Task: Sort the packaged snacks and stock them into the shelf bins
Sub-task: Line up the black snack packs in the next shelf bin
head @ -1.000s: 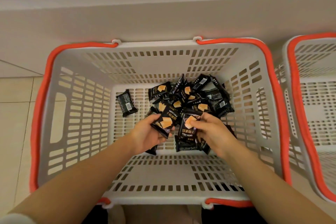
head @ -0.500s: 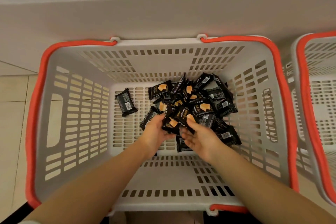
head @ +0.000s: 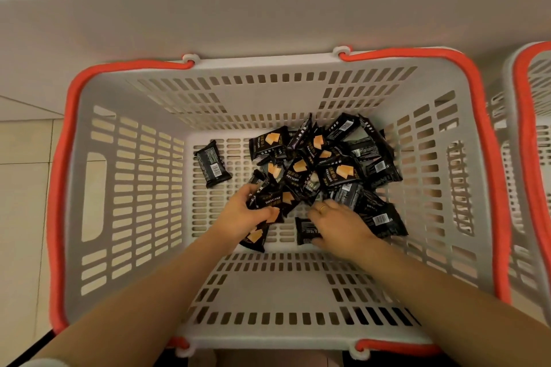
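Observation:
A heap of black snack packets [head: 337, 170] with orange cake pictures lies on the floor of a white slotted basket [head: 268, 286] with an orange rim. One packet [head: 212, 164] lies apart to the left. My left hand [head: 243, 214] grips a couple of packets [head: 275, 201] at the heap's near-left edge, thumb over them. My right hand [head: 338, 225], wearing a ring, lies palm down on the heap's near side over a packet [head: 305, 229]. Its fingertips dip among the packets, and whether they hold one is hidden.
A second white basket with an orange rim [head: 530, 140] stands close on the right. A pale wall or ledge [head: 268, 9] runs behind both baskets. Tiled floor [head: 24, 188] shows on the left. The near half of the basket floor is bare.
Both hands have dropped lower into the basket, from lifted packets down to the heap. The right hand has turned palm down onto the packets.

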Action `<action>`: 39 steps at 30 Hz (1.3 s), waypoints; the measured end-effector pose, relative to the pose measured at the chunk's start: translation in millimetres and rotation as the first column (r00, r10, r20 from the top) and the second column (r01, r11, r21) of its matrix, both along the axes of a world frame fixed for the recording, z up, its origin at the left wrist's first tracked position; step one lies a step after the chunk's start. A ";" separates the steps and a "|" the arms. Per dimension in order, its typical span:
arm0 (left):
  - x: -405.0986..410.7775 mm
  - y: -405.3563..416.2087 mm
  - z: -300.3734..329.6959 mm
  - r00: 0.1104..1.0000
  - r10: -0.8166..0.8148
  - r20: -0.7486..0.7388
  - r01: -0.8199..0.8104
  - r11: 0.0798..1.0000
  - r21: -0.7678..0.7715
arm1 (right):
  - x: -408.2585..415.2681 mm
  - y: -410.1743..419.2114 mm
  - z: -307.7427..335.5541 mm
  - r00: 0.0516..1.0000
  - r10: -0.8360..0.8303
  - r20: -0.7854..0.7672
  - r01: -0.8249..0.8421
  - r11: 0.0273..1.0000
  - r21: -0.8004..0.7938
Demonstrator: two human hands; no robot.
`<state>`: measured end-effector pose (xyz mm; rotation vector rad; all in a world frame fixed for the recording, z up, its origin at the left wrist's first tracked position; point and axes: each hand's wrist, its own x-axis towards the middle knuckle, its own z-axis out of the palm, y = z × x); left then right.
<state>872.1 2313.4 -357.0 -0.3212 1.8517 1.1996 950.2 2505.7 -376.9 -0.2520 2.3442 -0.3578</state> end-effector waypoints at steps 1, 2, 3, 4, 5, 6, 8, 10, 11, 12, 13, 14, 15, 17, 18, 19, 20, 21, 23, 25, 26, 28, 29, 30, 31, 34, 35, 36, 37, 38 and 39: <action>-0.7 -3.7 -0.2 0.999 -0.033 0.000 0.033 0.999 -0.029 | 1.0 -1.7 -3.4 0.994 0.109 -0.013 -0.109 0.993 0.047; -0.9 -6.7 -0.1 0.998 -0.070 0.003 0.070 0.996 -0.052 | 1.8 -3.7 -5.2 0.983 0.183 -0.016 -0.181 0.980 0.084; -0.6 -8.9 0.2 0.995 -0.102 0.009 0.102 0.993 -0.064 | 2.0 -4.9 -6.3 0.974 0.224 -0.018 -0.221 0.970 0.102; -0.3 -10.4 1.1 0.992 -0.128 0.014 0.128 0.989 -0.069 | 1.3 -5.3 -5.6 0.972 0.233 -0.022 -0.230 0.969 0.094; 0.0 -11.1 2.2 0.989 -0.145 0.013 0.145 0.987 -0.075 | -0.7 -4.6 -3.1 0.984 0.176 -0.020 -0.175 0.983 0.052; 0.2 -11.4 3.0 0.988 -0.153 0.004 0.152 0.985 -0.081 | -4.0 -2.6 1.1 0.999 0.038 -0.001 -0.038 0.999 -0.029; -0.2 -10.7 4.0 0.987 -0.154 -0.035 0.150 0.984 -0.091 | -12.2 1.8 12.5 0.864 -0.443 0.241 0.498 0.825 -0.267; -2.0 -8.0 5.6 0.987 -0.139 -0.075 0.133 0.987 -0.087 | -19.6 6.6 23.2 0.370 -0.619 0.692 0.929 0.224 -0.296; -3.5 -6.5 6.6 0.990 -0.118 -0.081 0.112 0.991 -0.074 | -22.7 10.3 28.6 0.152 -0.523 0.839 0.974 -0.063 -0.216; -5.1 -4.5 7.9 0.993 -0.088 -0.081 0.084 0.995 -0.053 | -25.0 14.0 34.0 0.020 -0.392 0.920 0.960 -0.250 -0.127; -6.9 -2.4 9.5 0.995 -0.059 -0.082 0.057 0.998 -0.030 | -27.1 16.6 39.3 -0.044 -0.283 0.958 0.936 -0.347 -0.059; -8.5 0.0 11.6 0.996 -0.038 -0.084 0.037 0.999 -0.011 | -29.1 17.8 44.7 -0.061 -0.224 0.973 0.927 -0.374 -0.028; -10.3 2.5 13.7 0.996 -0.028 -0.082 0.028 1.000 0.003 | -30.5 17.9 48.6 -0.051 -0.230 0.972 0.936 -0.350 -0.034; -14.2 6.3 17.0 0.997 -0.025 -0.078 0.027 0.999 0.022 | -32.4 16.7 53.5 0.062 -0.372 0.926 0.974 -0.179 -0.138; -16.0 7.2 18.0 0.997 -0.020 -0.077 0.022 0.999 0.031 | -32.3 16.4 55.8 0.147 -0.437 0.887 0.978 -0.068 -0.196; -18.2 7.5 17.9 0.997 -0.016 -0.078 0.018 0.999 0.030 | -31.9 17.4 57.1 0.219 -0.467 0.857 0.971 0.019 -0.237; -20.5 7.6 18.4 0.996 -0.022 -0.085 0.024 1.000 0.019 | -31.9 19.3 58.5 0.258 -0.469 0.844 0.964 0.072 -0.255; -22.9 7.5 18.7 0.995 -0.034 -0.094 0.035 0.999 0.002 | -32.7 21.1 60.1 0.287 -0.463 0.838 0.957 0.114 -0.265; -26.6 6.9 21.8 0.991 -0.067 -0.116 0.069 0.998 0.012 | -37.2 20.6 65.4 0.422 -0.497 0.758 0.903 0.306 -0.302; -29.3 7.8 25.0 0.976 -0.181 -0.123 0.184 0.983 0.014 | -43.8 12.7 66.5 0.588 -0.554 0.590 0.804 0.484 -0.346; -29.7 8.0 25.8 0.959 -0.256 -0.123 0.258 0.966 0.000 | -46.3 6.1 64.9 0.621 -0.592 0.514 0.783 0.502 -0.368; -28.6 6.9 26.6 0.921 -0.371 -0.116 0.370 0.928 -0.029 | -48.2 -9.7 59.4 0.591 -0.684 0.427 0.804 0.461 -0.376; -27.9 4.6 26.1 0.909 -0.402 -0.108 0.400 0.916 -0.041 | -47.4 -18.2 56.8 0.565 -0.716 0.410 0.821 0.441 -0.362; -27.2 0.9 26.3 0.911 -0.403 -0.090 0.400 0.915 -0.041 | -45.4 -26.4 54.2 0.544 -0.734 0.406 0.835 0.425 -0.350; -27.3 -4.2 26.8 0.927 -0.372 -0.052 0.371 0.928 -0.021 | -43.3 -34.0 50.8 0.519 -0.742 0.424 0.849 0.394 -0.351; -30.1 -24.2 31.8 0.964 -0.244 0.103 0.239 0.969 0.063 | -43.8 -53.6 42.8 0.385 -0.688 0.615 0.913 0.185 -0.364; -31.6 -31.9 32.9 0.965 -0.220 0.140 0.209 0.974 0.085 | -46.3 -58.7 40.4 0.334 -0.642 0.690 0.931 0.113 -0.346; -32.7 -39.1 33.9 0.963 -0.211 0.166 0.195 0.975 0.105 | -49.2 -63.0 38.3 0.276 -0.584 0.764 0.949 0.042 -0.312; -33.6 -45.5 34.4 0.961 -0.214 0.178 0.195 0.974 0.114 | -52.2 -66.3 36.4 0.210 -0.516 0.831 0.963 -0.037 -0.267; -34.3 -51.3 35.0 0.959 -0.219 0.178 0.202 0.973 0.111 | -54.5 -69.4 35.3 0.151 -0.446 0.882 0.969 -0.112 -0.222; -34.5 -56.0 35.4 0.960 -0.220 0.172 0.204 0.974 0.102 | -56.0 -72.2 34.2 0.114 -0.388 0.915 0.968 -0.164 -0.190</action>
